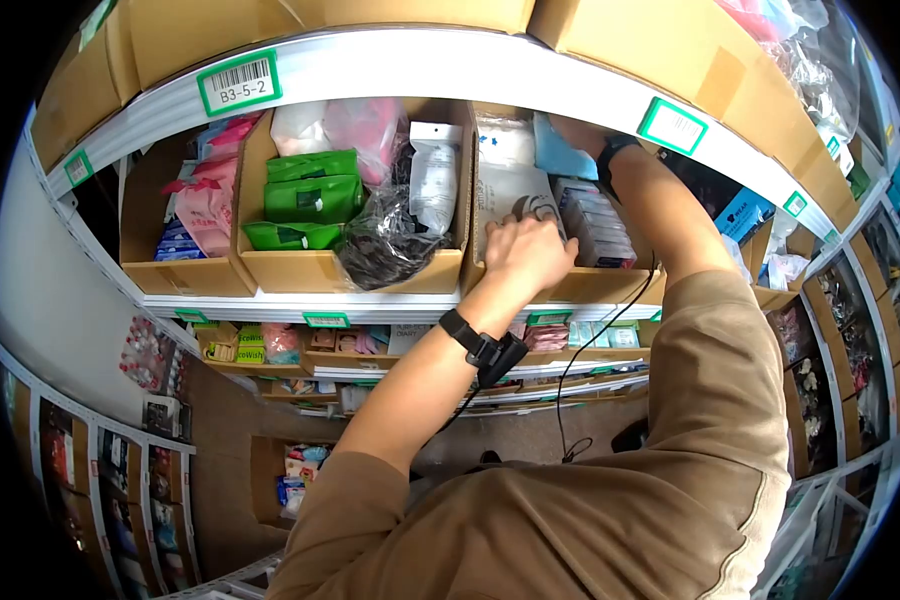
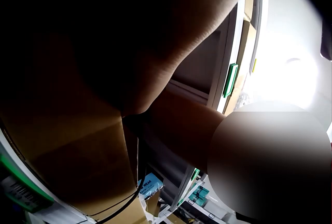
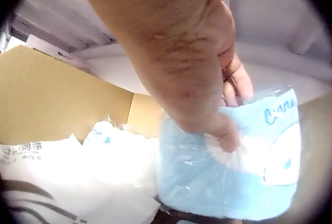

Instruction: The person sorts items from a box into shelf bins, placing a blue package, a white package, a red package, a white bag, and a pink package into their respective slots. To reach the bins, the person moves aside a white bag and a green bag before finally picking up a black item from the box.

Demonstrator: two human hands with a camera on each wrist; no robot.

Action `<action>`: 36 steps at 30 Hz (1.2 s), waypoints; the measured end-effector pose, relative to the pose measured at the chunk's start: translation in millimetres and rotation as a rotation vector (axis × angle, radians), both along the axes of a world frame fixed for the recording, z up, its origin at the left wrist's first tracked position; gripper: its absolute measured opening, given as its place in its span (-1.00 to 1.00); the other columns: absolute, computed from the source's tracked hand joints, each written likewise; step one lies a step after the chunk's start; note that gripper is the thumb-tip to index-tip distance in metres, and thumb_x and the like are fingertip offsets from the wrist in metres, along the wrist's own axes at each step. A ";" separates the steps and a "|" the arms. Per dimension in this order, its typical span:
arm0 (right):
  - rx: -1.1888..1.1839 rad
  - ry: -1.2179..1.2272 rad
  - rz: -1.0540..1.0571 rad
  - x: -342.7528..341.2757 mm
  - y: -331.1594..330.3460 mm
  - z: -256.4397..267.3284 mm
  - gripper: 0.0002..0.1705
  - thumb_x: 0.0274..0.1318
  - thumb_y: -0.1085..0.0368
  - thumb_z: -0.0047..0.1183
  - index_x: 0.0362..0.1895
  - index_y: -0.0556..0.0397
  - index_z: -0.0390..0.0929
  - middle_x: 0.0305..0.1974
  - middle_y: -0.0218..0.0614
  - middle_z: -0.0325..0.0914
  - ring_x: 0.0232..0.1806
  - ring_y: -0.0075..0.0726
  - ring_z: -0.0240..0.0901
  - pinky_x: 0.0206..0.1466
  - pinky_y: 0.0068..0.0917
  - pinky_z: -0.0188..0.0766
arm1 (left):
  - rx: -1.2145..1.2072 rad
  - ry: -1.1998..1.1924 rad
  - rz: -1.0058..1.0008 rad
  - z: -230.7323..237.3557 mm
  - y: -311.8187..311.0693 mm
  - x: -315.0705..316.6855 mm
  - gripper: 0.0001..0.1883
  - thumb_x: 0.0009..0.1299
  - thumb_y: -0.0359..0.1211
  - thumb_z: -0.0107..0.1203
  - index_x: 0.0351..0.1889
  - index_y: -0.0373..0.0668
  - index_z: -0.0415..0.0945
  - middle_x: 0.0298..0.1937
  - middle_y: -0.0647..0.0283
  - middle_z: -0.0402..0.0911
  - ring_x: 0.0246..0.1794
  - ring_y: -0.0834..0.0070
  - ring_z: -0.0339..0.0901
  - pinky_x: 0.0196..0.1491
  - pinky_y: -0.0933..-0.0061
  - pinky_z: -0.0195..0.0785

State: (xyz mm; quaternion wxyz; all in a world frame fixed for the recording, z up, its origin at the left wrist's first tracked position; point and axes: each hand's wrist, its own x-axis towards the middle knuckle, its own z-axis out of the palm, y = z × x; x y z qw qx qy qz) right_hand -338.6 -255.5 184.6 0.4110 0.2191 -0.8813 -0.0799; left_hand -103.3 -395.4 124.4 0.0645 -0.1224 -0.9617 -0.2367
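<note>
In the head view my left hand rests with bent fingers on a grey-white printed bag at the front of a cardboard box. The left wrist view is too dark to show its fingers. My right hand pinches a clear-wrapped light blue package between thumb and fingers in the right wrist view. From the head, that package shows at the back of the box, the right hand partly hidden under the upper shelf edge. Small boxed packs stand right of the grey-white bag.
Left of this box, another carton holds green packs, a white pouch and dark plastic-wrapped goods. The white upper shelf edge crosses above. A black cable hangs in front of the lower shelves. A carton sits on the floor.
</note>
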 end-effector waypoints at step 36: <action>0.929 -1.041 0.008 100.6 9.9 1.7 -0.04 -0.22 0.00 0.42 0.30 0.06 0.33 0.07 0.02 0.55 0.09 0.10 0.51 0.10 -0.15 0.46 | -0.041 0.144 0.216 -15.3 14.8 -14.3 -0.42 0.26 0.10 0.11 0.05 -0.13 0.60 0.15 -0.01 0.56 0.25 0.10 0.42 0.28 0.13 0.26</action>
